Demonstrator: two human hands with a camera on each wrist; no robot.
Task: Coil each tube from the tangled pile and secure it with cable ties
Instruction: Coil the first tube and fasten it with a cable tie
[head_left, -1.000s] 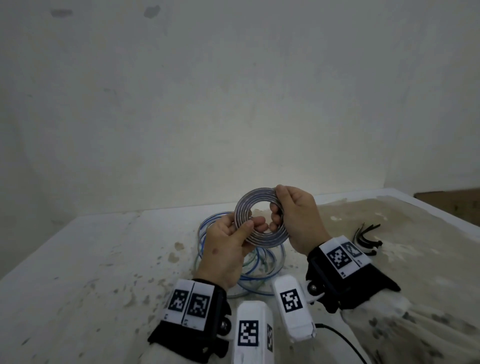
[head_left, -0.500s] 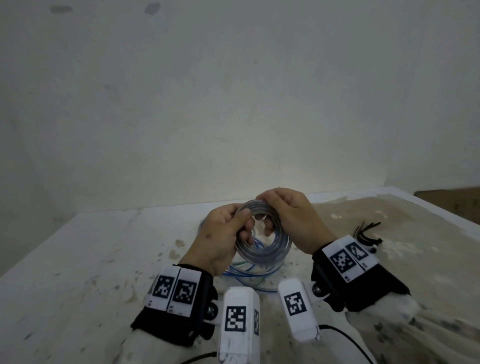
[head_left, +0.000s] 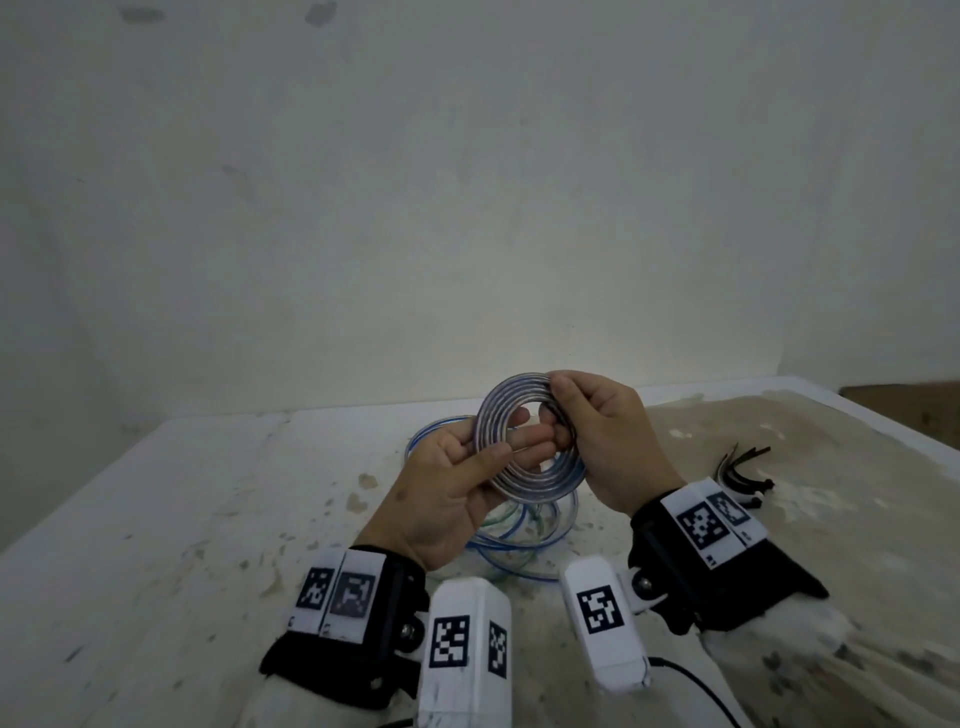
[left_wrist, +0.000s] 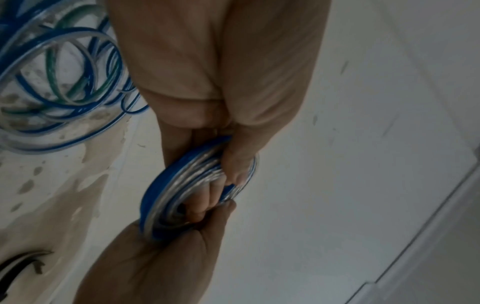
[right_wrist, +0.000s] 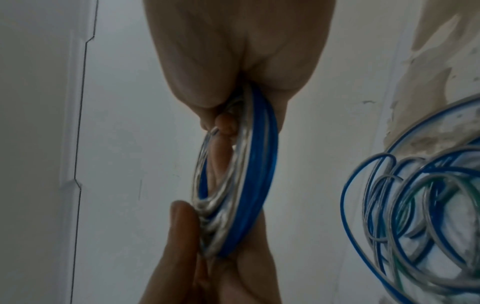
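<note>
The left hand (head_left: 447, 499) pinches the coiled tube (head_left: 527, 441) at its 8 o'clock edge, thumb in front, fingers (head_left: 524, 441) reaching behind and through the hole. The coil is held upright above the counter (head_left: 156, 519). The right hand (head_left: 602, 436) clamps its 3 o'clock edge. Best keep both pinches tight so the springy turns stay stacked. The tube looks glossy, clear with blue, wound flat. The loose pile (head_left: 519, 540) lies below; black cable ties (head_left: 740, 470) lie at 3 o'clock.
</note>
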